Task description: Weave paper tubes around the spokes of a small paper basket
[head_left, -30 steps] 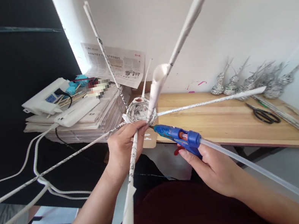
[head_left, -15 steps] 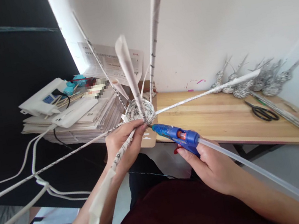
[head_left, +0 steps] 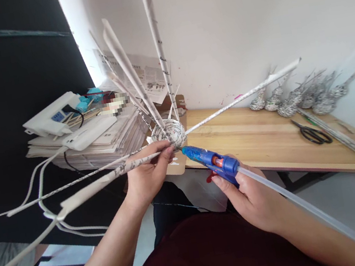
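A small round basket woven from rolled newspaper stands near the table's front edge, with several long paper tubes radiating from it. My left hand pinches a paper tube close to the basket's near rim; this tube points out to the left. My right hand is wrapped round the handle of a blue glue gun. The gun's nozzle meets or nearly meets the rim beside my left fingertips. From its back end a long translucent glue stick sticks out.
On the wooden table lie black scissors, a bundle of paper tubes and several woven paper pieces by the wall. A paper stack at left carries a power strip with trailing cables.
The tube in my left hand has swung from pointing down toward me to pointing left. The upright tubes now lean farther left. My right hand and the glue gun have barely moved.
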`<control>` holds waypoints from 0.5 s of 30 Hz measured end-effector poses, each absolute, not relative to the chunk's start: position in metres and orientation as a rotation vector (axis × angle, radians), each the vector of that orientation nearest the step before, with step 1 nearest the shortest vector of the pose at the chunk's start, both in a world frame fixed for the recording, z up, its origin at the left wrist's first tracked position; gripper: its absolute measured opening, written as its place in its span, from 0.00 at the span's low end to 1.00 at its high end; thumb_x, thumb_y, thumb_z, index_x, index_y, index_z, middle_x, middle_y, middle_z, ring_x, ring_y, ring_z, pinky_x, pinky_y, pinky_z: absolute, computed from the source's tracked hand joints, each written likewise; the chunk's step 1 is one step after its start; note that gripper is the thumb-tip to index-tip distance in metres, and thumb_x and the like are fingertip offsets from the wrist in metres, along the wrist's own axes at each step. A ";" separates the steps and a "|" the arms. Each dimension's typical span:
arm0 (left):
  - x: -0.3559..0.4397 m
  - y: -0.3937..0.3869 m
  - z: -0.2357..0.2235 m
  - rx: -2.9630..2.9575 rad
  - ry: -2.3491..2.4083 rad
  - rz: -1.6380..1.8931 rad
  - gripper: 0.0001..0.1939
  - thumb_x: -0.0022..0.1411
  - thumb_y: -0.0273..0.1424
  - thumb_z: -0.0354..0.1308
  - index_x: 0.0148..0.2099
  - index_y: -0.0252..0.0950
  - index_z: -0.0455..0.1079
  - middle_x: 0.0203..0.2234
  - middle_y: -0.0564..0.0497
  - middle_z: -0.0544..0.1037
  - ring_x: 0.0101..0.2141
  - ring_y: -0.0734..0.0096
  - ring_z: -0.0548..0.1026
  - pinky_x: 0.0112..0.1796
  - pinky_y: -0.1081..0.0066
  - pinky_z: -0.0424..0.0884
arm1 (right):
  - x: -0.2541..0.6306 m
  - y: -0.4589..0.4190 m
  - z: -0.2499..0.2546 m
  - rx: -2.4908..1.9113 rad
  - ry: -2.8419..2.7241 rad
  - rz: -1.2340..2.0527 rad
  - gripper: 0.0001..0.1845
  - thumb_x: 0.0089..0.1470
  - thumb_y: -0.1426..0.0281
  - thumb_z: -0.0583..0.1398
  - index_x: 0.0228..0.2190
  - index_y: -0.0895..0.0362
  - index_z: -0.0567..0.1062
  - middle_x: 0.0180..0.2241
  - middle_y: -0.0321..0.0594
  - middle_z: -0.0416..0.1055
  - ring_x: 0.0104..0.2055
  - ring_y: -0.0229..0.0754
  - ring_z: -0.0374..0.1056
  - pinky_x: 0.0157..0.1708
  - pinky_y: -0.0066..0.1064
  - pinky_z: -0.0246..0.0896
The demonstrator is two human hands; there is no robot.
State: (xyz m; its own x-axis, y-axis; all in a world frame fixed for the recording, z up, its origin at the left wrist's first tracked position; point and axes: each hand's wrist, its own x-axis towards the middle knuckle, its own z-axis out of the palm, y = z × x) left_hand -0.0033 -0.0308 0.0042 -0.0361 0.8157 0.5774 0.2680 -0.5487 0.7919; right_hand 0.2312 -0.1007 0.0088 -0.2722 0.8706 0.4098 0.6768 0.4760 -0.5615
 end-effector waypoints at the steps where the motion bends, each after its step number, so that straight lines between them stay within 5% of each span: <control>1: -0.003 -0.031 0.005 1.790 1.129 1.614 0.08 0.64 0.34 0.64 0.43 0.35 0.79 0.30 0.50 0.83 0.30 0.68 0.83 0.36 0.71 0.82 | 0.231 -0.100 0.009 -1.266 -2.033 0.365 0.11 0.66 0.66 0.56 0.48 0.54 0.71 0.45 0.46 0.77 0.41 0.48 0.75 0.29 0.31 0.65; 10: 0.003 -0.034 0.010 1.585 1.076 1.566 0.09 0.62 0.34 0.66 0.42 0.34 0.78 0.28 0.51 0.83 0.28 0.69 0.83 0.33 0.74 0.82 | 0.218 -0.091 0.006 -1.045 -1.563 0.513 0.03 0.59 0.68 0.63 0.34 0.54 0.75 0.25 0.35 0.73 0.25 0.38 0.69 0.28 0.31 0.68; 15: 0.013 -0.037 0.013 1.502 1.002 1.487 0.10 0.61 0.35 0.67 0.41 0.33 0.77 0.26 0.51 0.83 0.28 0.68 0.83 0.33 0.72 0.83 | 0.198 -0.072 0.003 -1.004 -1.344 0.579 0.09 0.51 0.68 0.67 0.27 0.54 0.71 0.20 0.30 0.65 0.23 0.36 0.64 0.26 0.29 0.66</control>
